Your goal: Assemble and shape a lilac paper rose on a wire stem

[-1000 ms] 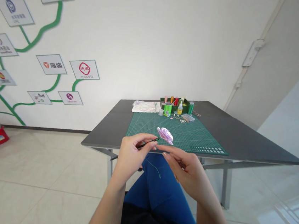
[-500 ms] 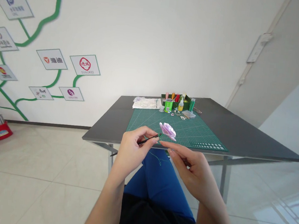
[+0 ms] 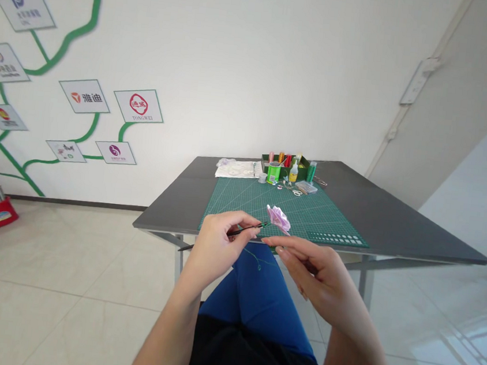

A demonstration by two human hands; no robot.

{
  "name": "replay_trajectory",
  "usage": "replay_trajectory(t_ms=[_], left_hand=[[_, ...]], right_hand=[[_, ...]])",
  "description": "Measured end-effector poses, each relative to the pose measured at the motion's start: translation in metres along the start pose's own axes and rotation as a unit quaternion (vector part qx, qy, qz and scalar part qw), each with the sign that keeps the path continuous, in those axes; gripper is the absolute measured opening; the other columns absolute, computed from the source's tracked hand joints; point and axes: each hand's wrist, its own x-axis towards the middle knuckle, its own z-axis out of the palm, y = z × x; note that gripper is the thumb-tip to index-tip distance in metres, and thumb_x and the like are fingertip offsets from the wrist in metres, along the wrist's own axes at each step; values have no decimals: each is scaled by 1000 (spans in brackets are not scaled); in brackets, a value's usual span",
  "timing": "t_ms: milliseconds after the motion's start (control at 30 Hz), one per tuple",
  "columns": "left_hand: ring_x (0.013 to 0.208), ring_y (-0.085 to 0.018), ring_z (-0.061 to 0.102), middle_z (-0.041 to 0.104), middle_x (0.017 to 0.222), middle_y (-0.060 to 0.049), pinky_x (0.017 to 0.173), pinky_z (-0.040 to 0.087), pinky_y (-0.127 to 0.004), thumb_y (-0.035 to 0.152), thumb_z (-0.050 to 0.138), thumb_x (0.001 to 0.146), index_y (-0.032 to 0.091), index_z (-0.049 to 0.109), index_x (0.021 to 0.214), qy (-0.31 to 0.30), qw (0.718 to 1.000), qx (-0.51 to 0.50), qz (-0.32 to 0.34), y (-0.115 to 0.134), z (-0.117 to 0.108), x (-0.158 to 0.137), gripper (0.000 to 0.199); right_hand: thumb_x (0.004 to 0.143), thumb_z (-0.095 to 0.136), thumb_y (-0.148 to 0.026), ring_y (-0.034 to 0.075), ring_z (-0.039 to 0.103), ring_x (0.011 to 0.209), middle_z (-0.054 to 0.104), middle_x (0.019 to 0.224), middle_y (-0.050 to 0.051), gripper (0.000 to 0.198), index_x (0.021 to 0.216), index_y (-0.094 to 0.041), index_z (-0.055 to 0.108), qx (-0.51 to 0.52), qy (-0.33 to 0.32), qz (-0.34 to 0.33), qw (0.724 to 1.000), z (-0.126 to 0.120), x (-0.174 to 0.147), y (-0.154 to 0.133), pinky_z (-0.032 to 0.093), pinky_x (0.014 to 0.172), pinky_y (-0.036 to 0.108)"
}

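Observation:
A shiny pale-purple flower (image 3: 279, 217) stands at the tip of a thin dark stem (image 3: 246, 230), above the cutting mat. My left hand (image 3: 220, 248) pinches the stem between thumb and fingers just below the flower; its tail end sticks out behind the hand to the lower left. Green thread (image 3: 254, 255) shows at the stem's tip and hangs in a loose loop over my lap. My right hand (image 3: 313, 272) is close by on the right, index finger stretched toward the stem, thumb beneath it. The thread runs toward its curled fingers, where the grip is partly hidden.
A green cutting mat (image 3: 241, 200) covers part of the grey table (image 3: 399, 225). At its back stand a dark green box (image 3: 302, 170) with thread spools, a green can (image 3: 273, 173), a glue bottle (image 3: 294, 171), small scissors (image 3: 297, 193), a clear case (image 3: 307, 187) and white sheets (image 3: 238, 169).
The flower and stem have shifted slightly right and down and tilted a little. My right hand has moved slightly right, and its fingertip is a bit farther from the stem.

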Motion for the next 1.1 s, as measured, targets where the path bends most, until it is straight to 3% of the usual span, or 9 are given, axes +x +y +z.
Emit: replay_trajectory(t_ms=[133, 267, 400, 600, 900, 1100], left_hand=[[76, -19, 75, 83, 86, -5, 66, 55, -25, 20, 72, 89, 20, 82, 88, 4, 1000, 12, 10, -1, 1, 2, 10], [78, -19, 77, 84, 87, -4, 70, 57, -25, 17, 72, 89, 20, 82, 87, 12, 999, 27, 27, 2, -1, 4, 11], [76, -18, 78, 84, 86, -4, 69, 57, -24, 15, 71, 89, 19, 82, 88, 19, 997, 45, 60, 9, -9, 11, 12], [75, -18, 78, 84, 86, -2, 67, 56, -24, 12, 70, 90, 20, 83, 88, 33, 988, 86, 122, 23, -20, 26, 15], [77, -18, 78, 84, 89, -3, 70, 56, -25, 9, 71, 92, 21, 83, 93, 24, 973, 147, 174, 39, -23, 38, 17], [81, -19, 79, 85, 92, -3, 74, 57, -27, 9, 71, 93, 20, 83, 94, 8, 969, 165, 184, 39, -24, 41, 16]], right_hand=[[104, 58, -42, 9, 33, 42, 46, 51, -4, 38, 114, -15, 83, 16, -11, 8, 1000, -1, 1, 1, 23, 40, 23], [106, 53, -39, 9, 33, 45, 47, 56, -3, 41, 118, -11, 81, -6, -22, 28, 999, 1, 5, -2, 22, 42, 23], [106, 52, -37, 9, 26, 51, 50, 60, -2, 40, 115, -11, 81, -53, -32, 2, 998, -4, 12, -12, 20, 47, 25], [107, 49, -38, 10, 23, 50, 34, 57, -6, 42, 114, -13, 82, -88, -77, -36, 993, -22, 25, -27, 17, 47, 25], [108, 52, -37, 9, 32, 49, 47, 59, -3, 38, 115, -18, 84, -138, -115, -79, 981, -52, 42, -55, 21, 46, 24], [105, 57, -35, 8, 29, 46, 44, 55, -5, 36, 115, -14, 84, -110, -144, -109, 977, -74, 61, -74, 20, 43, 23]])
